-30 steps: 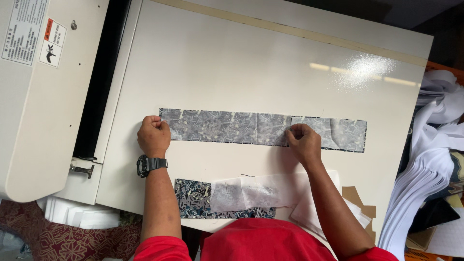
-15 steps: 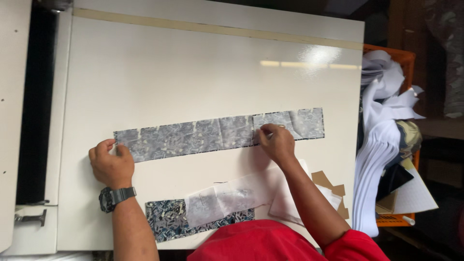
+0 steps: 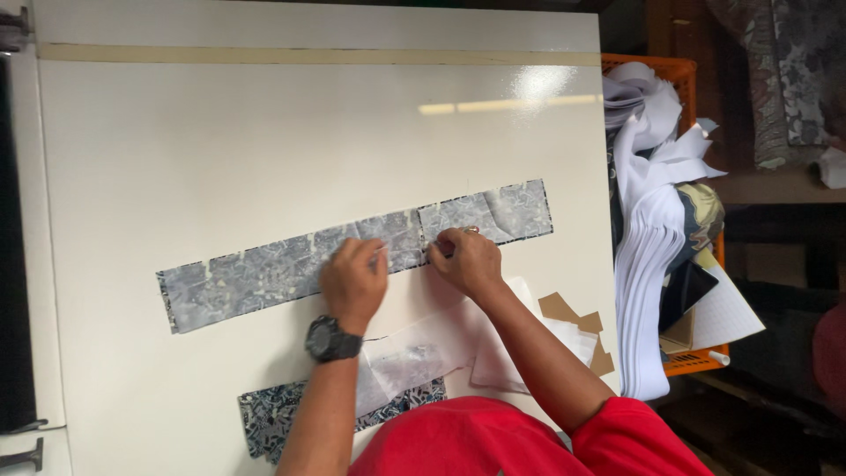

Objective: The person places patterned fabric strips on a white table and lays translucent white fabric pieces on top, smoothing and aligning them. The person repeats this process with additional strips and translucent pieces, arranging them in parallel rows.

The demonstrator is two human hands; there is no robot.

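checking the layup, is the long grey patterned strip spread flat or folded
Spread flat: the long grey patterned strip lies full length on the white table, both hands pressing its middle.

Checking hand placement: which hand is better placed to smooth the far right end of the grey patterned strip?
Probably the right hand: it rests on the grey patterned strip nearest that end. The left hand sits beside it, further toward the strip's middle.

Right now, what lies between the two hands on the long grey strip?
Head view: only a short stretch of the long grey patterned strip shows between the left hand and right hand.
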